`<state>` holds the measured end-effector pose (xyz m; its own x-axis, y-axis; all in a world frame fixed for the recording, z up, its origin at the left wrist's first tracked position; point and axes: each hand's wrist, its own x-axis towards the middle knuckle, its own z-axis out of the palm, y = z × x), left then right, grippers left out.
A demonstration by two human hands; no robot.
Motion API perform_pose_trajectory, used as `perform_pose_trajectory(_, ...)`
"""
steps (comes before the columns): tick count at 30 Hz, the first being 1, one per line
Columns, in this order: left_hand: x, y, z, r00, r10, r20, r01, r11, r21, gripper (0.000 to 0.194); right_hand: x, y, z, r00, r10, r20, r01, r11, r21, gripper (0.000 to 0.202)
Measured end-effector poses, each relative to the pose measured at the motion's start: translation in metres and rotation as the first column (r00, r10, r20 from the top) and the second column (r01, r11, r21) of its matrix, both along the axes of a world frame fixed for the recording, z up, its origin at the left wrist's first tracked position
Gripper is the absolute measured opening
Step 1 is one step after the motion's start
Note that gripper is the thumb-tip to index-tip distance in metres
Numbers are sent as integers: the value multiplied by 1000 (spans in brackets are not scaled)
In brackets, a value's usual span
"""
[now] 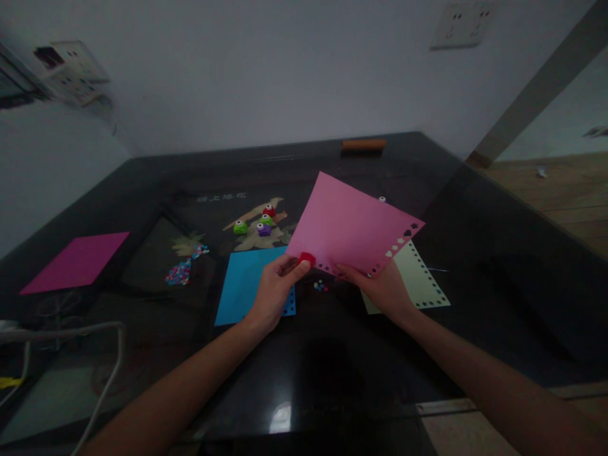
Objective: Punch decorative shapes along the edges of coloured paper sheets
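Observation:
A pink sheet of paper (346, 218) is held up off the table, small shapes punched along its right and lower edges. My left hand (280, 282) is closed on a red craft punch (306, 259) at the sheet's lower left corner. With thumb and fingers, my right hand (380, 288) pinches the lower edge of the same sheet. Below it on the table lie a blue sheet (244, 278) and a pale green sheet (420, 275), both with punched edges. A few punched paper bits (320, 286) lie between my hands.
Several punches with eye-like buttons (263, 221) stand behind the blue sheet. Colourful paper bits (179, 273) are piled to the left, near a magenta sheet (76, 261). A brown cylinder (363, 145) rests at the table's back edge. A pale cable (118, 354) loops at lower left.

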<state>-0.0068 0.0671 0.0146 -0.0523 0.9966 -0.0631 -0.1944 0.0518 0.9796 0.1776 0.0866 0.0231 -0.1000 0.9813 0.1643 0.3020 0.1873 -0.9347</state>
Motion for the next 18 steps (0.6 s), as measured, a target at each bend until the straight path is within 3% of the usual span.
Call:
perform_pose_trajectory(8, 1, -1, 0, 1000, -13, 1, 13, 1000, -23, 23, 2, 3, -1, 1000, -18, 21, 17, 998, 57, 21)
perform_pose_trajectory(18, -1, 0, -1, 998, -32, -55, 29, 999, -46, 27, 3, 2, 3, 999, -37, -30, 37, 999, 7, 22)
